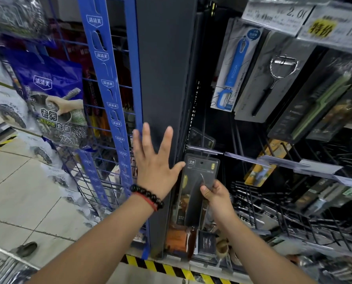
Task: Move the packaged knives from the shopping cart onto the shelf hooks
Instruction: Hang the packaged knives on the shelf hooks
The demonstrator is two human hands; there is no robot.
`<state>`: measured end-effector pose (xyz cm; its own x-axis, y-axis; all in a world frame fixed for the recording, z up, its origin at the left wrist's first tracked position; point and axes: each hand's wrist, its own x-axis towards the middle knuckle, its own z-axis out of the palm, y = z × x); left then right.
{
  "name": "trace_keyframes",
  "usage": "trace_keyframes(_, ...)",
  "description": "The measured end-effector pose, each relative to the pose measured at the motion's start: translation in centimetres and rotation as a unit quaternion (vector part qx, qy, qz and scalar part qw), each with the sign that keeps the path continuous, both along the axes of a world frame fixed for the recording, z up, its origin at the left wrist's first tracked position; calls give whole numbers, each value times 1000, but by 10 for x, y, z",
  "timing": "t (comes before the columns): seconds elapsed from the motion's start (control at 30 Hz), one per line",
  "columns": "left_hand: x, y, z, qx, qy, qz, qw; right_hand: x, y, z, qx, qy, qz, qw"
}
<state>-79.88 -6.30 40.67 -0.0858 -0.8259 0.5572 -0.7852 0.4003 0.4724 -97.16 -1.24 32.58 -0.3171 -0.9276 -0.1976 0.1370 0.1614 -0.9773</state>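
Observation:
My right hand (217,198) grips a packaged knife (195,187), a long dark card with a hang hole at its top, held upright just under a shelf hook (203,149) at the left end of the dark rack. My left hand (153,160) is open with fingers spread, flat against the dark side panel (162,78), its thumb touching the package's left edge. Another clear package (202,138) hangs behind on the hook. A corner of the shopping cart (5,267) shows at the bottom left.
Peelers and knives in packages (273,78) hang on the upper hooks at right. Several bare black hooks (294,212) jut out lower right. A blue wire rack (109,99) with scrubber bags stands on the left. Yellow-black tape (171,269) marks the shelf base.

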Motion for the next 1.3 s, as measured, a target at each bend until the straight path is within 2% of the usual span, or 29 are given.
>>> trace_keyframes(0.13, -4, -14, 0, 16, -19, 20, 999, -1, -11, 9, -16, 4, 1, 1000)
trace_keyframes(0.67, -1, -22, -11, -38, -37, 36, 998, -4, -35, 5, -23, 39, -16, 999)
trace_keyframes(0.93, -2, -23, -13, -58, -42, 40, 997, -9, -35, 7, -55, 5, -19, 998)
trace_keyframes(1.3, -2, -26, -15, -91, -46, 40, 994, -10, -40, -7, -41, 18, -21, 999)
